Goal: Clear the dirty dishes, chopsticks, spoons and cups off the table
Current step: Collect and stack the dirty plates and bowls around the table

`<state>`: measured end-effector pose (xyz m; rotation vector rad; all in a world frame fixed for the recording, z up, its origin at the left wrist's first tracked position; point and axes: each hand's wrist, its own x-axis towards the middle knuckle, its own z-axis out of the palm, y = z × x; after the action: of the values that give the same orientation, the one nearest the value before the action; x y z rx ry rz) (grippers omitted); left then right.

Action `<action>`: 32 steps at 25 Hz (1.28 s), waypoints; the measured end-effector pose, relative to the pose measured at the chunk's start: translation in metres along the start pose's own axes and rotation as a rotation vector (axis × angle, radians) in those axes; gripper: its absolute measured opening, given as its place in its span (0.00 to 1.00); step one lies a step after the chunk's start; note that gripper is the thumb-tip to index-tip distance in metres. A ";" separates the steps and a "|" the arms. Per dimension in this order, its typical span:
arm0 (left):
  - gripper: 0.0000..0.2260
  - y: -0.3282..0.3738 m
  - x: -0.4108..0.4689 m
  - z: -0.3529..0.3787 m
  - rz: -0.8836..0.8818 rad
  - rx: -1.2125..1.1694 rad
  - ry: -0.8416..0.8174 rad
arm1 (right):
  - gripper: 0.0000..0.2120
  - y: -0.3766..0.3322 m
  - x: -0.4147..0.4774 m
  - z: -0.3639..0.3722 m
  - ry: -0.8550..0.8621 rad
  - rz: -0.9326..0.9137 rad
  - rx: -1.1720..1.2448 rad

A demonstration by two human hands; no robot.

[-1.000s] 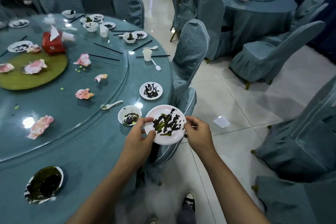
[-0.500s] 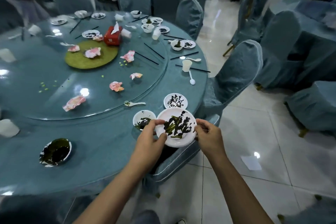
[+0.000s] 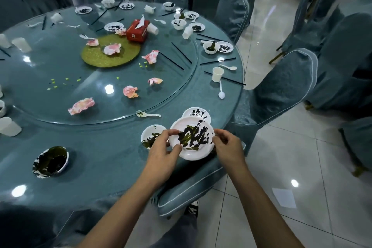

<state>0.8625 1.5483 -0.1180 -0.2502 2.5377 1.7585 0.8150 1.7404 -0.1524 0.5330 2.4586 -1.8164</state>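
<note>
- Banquet room: glossy pale floor tiles (image 3: pixel 291 157), chairs (image 3: pixel 281 90) in teal fabric covers with pale piping, and a round table (image 3: pixel 100 167) under a matching teal cloth. A circular glass turntable (image 3: pixel 80 96) sits on top and reflects the ceiling lights.
- Taking the table's far edge as 12 o'clock, the plate (image 3: pixel 193 154) is at about 5 o'clock, at the rim nearest you. It is round, white and shallow, streaked with dark green-black residue.
- Your left hand (image 3: pixel 163 151) grips its 9 o'clock rim, thumb over the top and fingers curled. Your right hand (image 3: pixel 227 147) pinches the 3 o'clock rim, fingers curled.
- From the plate, at 12 o'clock: a second plate (image 3: pixel 196 112), white with black smears, partly overlapped in view.
- At 9 o'clock: a small white bowl (image 3: pixel 150 134) with green leafy scraps.
- At 11 o'clock: a white spoon (image 3: pixel 149 115) on the turntable's edge.
- Table 3 o'clock: an upright white cup (image 3: pixel 217 74) and thin black chopsticks (image 3: pixel 225 78).
- Table 7 o'clock: a bowl (image 3: pixel 51 161) of dark glossy liquid.
- On the glass: crumpled pink napkins (image 3: pixel 81 105), a grainy gold-green disc (image 3: pixel 110 52) and a red tissue box (image 3: pixel 137 30).
</note>
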 end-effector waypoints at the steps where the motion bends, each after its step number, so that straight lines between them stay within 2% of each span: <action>1: 0.14 -0.001 0.009 0.006 -0.006 0.000 0.005 | 0.12 0.000 0.011 -0.003 -0.012 -0.004 -0.014; 11: 0.13 -0.009 0.102 0.058 -0.119 -0.001 -0.013 | 0.12 0.005 0.116 -0.011 -0.067 0.066 -0.179; 19: 0.14 -0.028 0.141 0.081 -0.219 0.057 -0.056 | 0.11 0.006 0.165 -0.006 -0.143 0.119 -0.267; 32: 0.15 -0.058 0.197 0.122 -0.525 0.081 0.075 | 0.12 0.036 0.239 0.030 -0.306 0.162 -0.352</action>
<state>0.6702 1.6214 -0.2404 -0.8958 2.2878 1.4604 0.5960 1.7816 -0.2505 0.3829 2.3661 -1.2583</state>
